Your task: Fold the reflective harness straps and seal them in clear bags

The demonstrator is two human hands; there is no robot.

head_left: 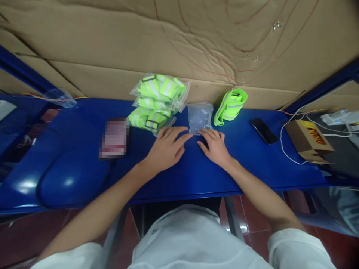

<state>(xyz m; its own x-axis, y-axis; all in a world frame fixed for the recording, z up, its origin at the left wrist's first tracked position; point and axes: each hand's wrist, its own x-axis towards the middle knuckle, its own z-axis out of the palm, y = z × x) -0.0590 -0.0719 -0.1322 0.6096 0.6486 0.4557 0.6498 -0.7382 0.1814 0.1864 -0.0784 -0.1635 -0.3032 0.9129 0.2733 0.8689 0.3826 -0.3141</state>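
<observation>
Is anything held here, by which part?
No grip shows: the right hand rests at the near edge of the clear bag; the left hand may touch it.

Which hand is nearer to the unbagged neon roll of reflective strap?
Right. The right hand lies just in front of the neon roll; the left hand is farther off to its left, near the bagged rolls.

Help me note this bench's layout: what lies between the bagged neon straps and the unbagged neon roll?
In the head view, a clear plastic bag lies on the blue table between the bagged neon straps and the unbagged neon roll.
</observation>
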